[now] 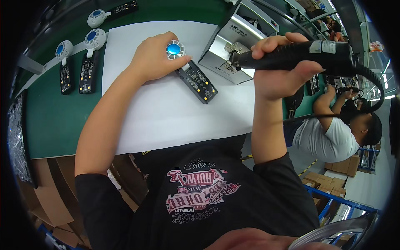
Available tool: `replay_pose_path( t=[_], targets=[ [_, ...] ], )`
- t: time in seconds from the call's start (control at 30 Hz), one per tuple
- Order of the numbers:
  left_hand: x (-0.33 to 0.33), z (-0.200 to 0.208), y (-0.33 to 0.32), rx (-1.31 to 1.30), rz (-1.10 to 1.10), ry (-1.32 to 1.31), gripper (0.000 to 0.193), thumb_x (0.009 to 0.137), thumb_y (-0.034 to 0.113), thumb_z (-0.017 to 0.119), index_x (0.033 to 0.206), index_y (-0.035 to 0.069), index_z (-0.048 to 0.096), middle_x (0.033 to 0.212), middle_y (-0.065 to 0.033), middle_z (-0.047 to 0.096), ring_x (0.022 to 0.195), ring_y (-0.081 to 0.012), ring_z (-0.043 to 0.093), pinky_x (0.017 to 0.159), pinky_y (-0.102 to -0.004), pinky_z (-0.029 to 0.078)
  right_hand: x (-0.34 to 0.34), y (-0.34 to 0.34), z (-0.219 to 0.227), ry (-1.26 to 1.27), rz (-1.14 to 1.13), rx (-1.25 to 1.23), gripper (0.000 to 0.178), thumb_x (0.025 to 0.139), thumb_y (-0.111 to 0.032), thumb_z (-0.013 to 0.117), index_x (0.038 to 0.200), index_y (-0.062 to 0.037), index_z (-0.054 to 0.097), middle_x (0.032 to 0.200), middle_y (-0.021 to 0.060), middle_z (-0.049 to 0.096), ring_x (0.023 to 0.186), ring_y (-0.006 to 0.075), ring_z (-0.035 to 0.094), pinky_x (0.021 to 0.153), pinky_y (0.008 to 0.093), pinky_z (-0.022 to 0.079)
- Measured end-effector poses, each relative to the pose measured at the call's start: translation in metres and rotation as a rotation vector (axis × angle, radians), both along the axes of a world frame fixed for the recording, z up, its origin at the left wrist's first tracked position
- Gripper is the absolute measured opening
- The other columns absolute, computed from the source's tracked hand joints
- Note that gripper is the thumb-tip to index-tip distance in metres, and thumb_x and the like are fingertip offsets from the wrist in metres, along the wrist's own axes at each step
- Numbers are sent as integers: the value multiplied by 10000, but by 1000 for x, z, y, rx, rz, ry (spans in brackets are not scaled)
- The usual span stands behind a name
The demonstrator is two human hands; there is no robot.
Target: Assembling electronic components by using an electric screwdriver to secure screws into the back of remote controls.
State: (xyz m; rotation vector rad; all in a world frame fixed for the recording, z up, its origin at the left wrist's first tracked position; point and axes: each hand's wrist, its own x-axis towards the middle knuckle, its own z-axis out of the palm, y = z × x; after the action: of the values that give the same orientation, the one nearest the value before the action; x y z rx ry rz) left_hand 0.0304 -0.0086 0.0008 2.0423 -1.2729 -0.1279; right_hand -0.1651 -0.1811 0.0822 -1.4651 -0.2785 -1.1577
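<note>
Our room for moving is widest over the white sheet [166, 121], between the lower end of the device [195, 80] and the sheet's near edge, which runs along the table's front by the dark shirt [200, 154]. On the right, the silver box [228, 50] limits that room, its slanted front standing near the device, and on the left a strip of green table [52, 129] borders the paper. Our left hand [154, 58] is closed around the device's round head [175, 49], thumb below and fingers curled over the top, with the circuit board [199, 84] slanting down to the right across the sheet. Our right hand [277, 66] is wrapped around a black power screwdriver [291, 57], its tip at the box's front; whether they touch we cannot tell. Three similar devices [87, 73] lie beyond the sheet, to the left and at the far side. Around us we have cardboard boxes [52, 204] below the table, a co-worker [327, 135] in a pale shirt at the right and blue racking [346, 204] behind. The head is white and ribbed around a glossy blue disc; the board is a dark oblong dotted with small yellow squares. The box has smooth metallic faces, the screwdriver trails a coiled cable [377, 81], and crinkled clear plastic [17, 133] glints at the far left.
</note>
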Motion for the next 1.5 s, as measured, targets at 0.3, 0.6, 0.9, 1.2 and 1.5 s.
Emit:
replay_pose_path(
  t=[0.3, 0.6, 0.9, 1.2, 1.5],
  targets=[
    [3, -5, 0, -16, 0, -6, 602, 762, 538, 774, 1071, 29, 684, 943, -175, 724, 883, -348, 699, 785, -417, 552, -26, 49, -16, 124, 264, 310, 900, 869, -848, 430, 1290, -52, 448, 787, 123, 613, 614, 225, 599, 613, 364, 512],
    [2, -11, 2, -77, -8, -16, 537, 773, 468, 787, 1052, 27, 658, 876, -155, 702, 797, -304, 679, 725, -381, 531, -30, 53, -37, 100, 348, 143, 931, 909, -827, 394, 1398, -38, 462, 889, 117, 643, 680, 215, 608, 646, 379, 472],
    [6, -6, 1, 16, 7, -61, 631, 759, 569, 763, 1070, 25, 689, 914, -169, 726, 876, -345, 705, 775, -419, 555, -28, 57, -45, 112, 354, 89, 902, 886, -832, 440, 1323, -45, 493, 861, 96, 634, 642, 210, 591, 617, 377, 469],
    [3, 16, 2, 57, 21, -108, 604, 741, 546, 768, 1031, 25, 676, 945, -197, 712, 892, -402, 686, 779, -465, 543, -79, -31, -29, -22, 450, 872, 719, 940, -717, 486, 1201, -49, 538, 763, 7, 468, 612, 133, 443, 602, 317, 390],
    [93, 118, 12, 41, 413, -384, 567, 775, 494, 777, 1064, 14, 690, 990, -201, 725, 950, -399, 694, 830, -458, 547, -163, -41, -95, 131, 430, 1085, 667, 987, -693, 407, 1077, -70, 625, 674, 29, 487, 562, 156, 462, 598, 346, 418]
  ],
)
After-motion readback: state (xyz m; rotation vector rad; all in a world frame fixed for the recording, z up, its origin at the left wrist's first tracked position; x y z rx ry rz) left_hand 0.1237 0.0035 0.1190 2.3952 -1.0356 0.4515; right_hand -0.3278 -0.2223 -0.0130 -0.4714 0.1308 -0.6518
